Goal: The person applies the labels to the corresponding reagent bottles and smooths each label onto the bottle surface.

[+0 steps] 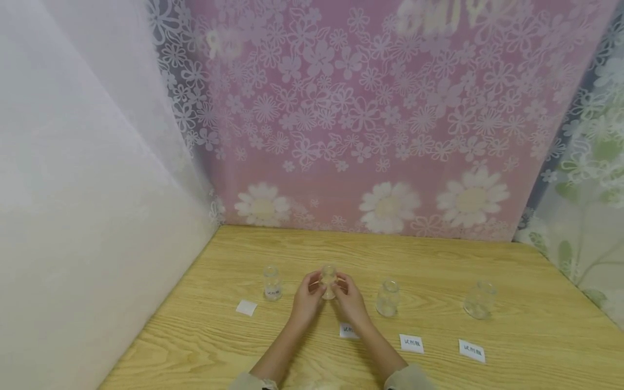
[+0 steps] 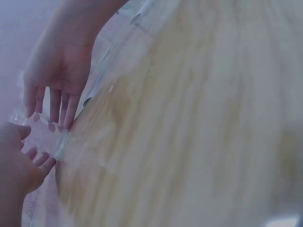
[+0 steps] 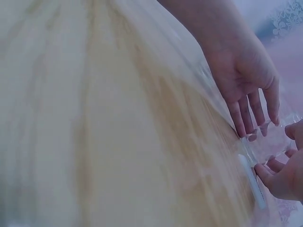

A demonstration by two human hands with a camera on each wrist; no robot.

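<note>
Between both hands a small clear glass bottle (image 1: 329, 292) stands upright over the middle of the wooden table. My left hand (image 1: 307, 298) holds its left side, fingertips and thumb on the glass. From the other side my right hand (image 1: 350, 299) holds it in the same way. In the left wrist view the left hand (image 2: 16, 163) is low at the edge, with the bottle (image 2: 42, 132) lying sideways between it and the right hand (image 2: 64, 71). The right wrist view also has the bottle (image 3: 265, 142) between the fingertips of the two hands.
Left of the hands stands a bottle (image 1: 272, 284) bearing a printed label, near a blank white slip (image 1: 246, 307). Two unlabelled bottles, one nearer (image 1: 388, 299) and one farther (image 1: 480, 300), stand to the right. Printed paper labels (image 1: 411, 343) lie in front. A flowered curtain (image 1: 341, 135) hangs behind.
</note>
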